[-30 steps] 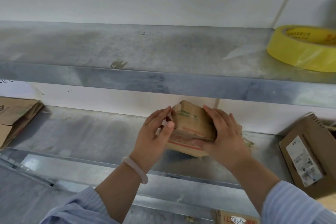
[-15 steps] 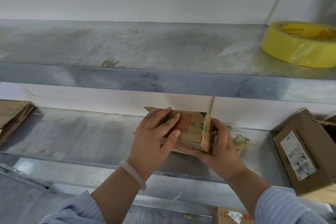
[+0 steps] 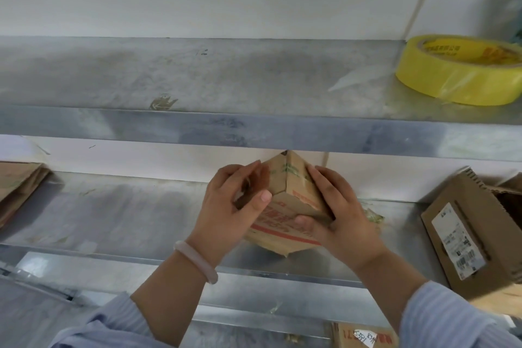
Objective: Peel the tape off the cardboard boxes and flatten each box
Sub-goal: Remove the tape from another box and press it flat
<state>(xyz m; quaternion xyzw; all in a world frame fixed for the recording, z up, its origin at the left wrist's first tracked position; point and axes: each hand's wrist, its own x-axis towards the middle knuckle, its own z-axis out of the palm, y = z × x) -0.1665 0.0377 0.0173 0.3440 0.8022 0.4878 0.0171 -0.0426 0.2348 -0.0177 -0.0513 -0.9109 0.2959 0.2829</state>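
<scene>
Small cardboard box: the small cardboard box (image 3: 296, 200) is held between both hands over the middle shelf, tilted, with one corner up under the front lip of the upper shelf and one corner down toward the shelf's front edge. It has red print on its lower face and greenish tape marks near the top. It cannot be told whether it touches the shelf.
Left hand: the left hand (image 3: 226, 209) is clamped on the box's left side, with its fingers curled over the upper left face and its thumb pressed on the near face.
Right hand: the right hand (image 3: 341, 215) grips the right side, with its fingers laid along the upper right face and its thumb under the printed face.
Bracelet: a pale bracelet (image 3: 197, 263) is on the left wrist.
Middle shelf: the metal middle shelf (image 3: 118, 217) carries a crumpled tape scrap (image 3: 372, 217) just beside the right hand.
Labelled box: an open labelled box (image 3: 463, 234) leans at the shelf's right end, well apart.
Flattened cardboard: flattened cardboard (image 3: 17, 186) lies at the far left.
Upper shelf: the upper shelf (image 3: 226, 76) holds a yellow tape roll (image 3: 452, 79) at the right.
Bottom edge: another printed box (image 3: 364, 335) is partly in view.
</scene>
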